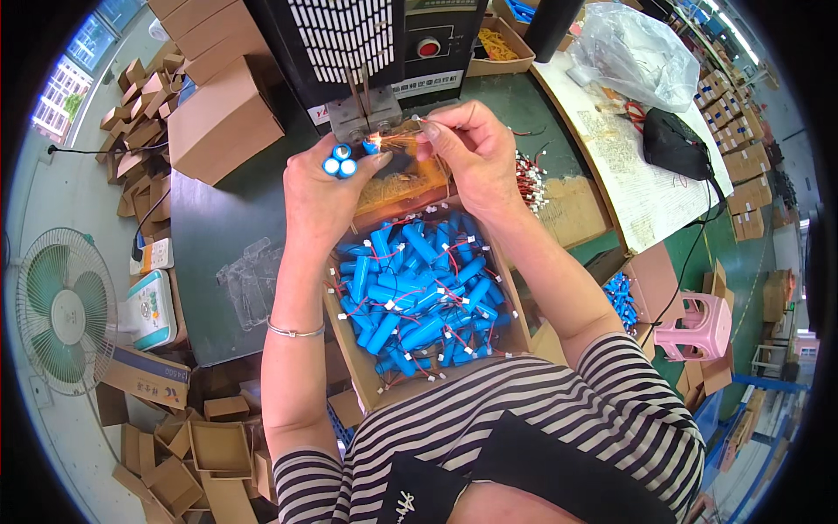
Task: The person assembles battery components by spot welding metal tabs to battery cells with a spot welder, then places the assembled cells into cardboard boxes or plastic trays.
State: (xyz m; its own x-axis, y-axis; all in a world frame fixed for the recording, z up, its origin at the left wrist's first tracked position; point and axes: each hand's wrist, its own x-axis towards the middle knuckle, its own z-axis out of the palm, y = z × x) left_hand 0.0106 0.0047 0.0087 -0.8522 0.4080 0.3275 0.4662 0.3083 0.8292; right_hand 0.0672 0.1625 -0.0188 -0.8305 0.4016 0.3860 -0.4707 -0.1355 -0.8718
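The left hand (pixel 319 196) hides all but the end caps of the blue cells (pixel 339 162) it grips. What the right hand (pixel 471 153) pinches is too small to tell, lost in the spark's glare. The forearms cover part of the cardboard box (pixel 367 389) of cells.

Bright even daylight; window (pixel 65 83) glare upper left; fisheye-bent edges; sharp centre.

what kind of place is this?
Likely a small battery-assembly workshop. A welding machine sparks where the left hand holds blue batteries; a cardboard box brims with wired blue cells, and flat cartons lie piled around.
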